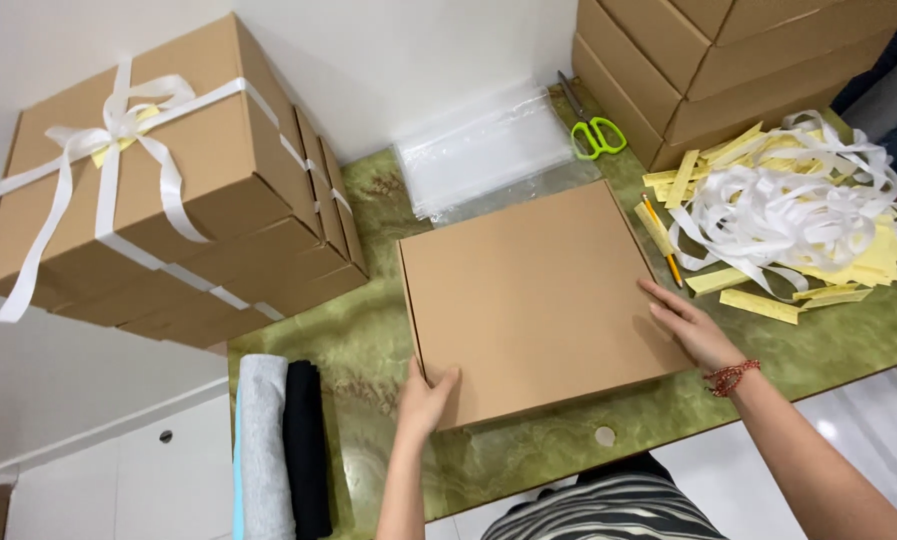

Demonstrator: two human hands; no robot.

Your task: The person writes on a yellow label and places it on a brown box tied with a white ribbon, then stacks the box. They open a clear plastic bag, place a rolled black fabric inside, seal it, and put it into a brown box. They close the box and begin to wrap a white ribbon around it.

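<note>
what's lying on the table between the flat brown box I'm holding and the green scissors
In the head view, a stack of clear plastic bags lies between the flat cardboard box and the green-handled scissors, against the wall.

Home gift-packing table: stacked ribboned boxes (pixel 158 180), ribbon scraps (pixel 788 200), scissors (pixel 593 130).

A flat cardboard box (pixel 533 300) lies in the middle of the table (pixel 368 340); the left hand (pixel 423 400) touches its near left corner, the right hand (pixel 693 330) rests on its right edge; behind it lie plastic bags (pixel 483 145), with scissors (pixel 593 130) just right of them; a ribbon-tied stack of boxes (pixel 168 190) stands to the left; folded clothes (pixel 283 445) lie near left; ribbon and paper strips (pixel 798 210) lie right, before another stack of boxes (pixel 728 70).
</note>
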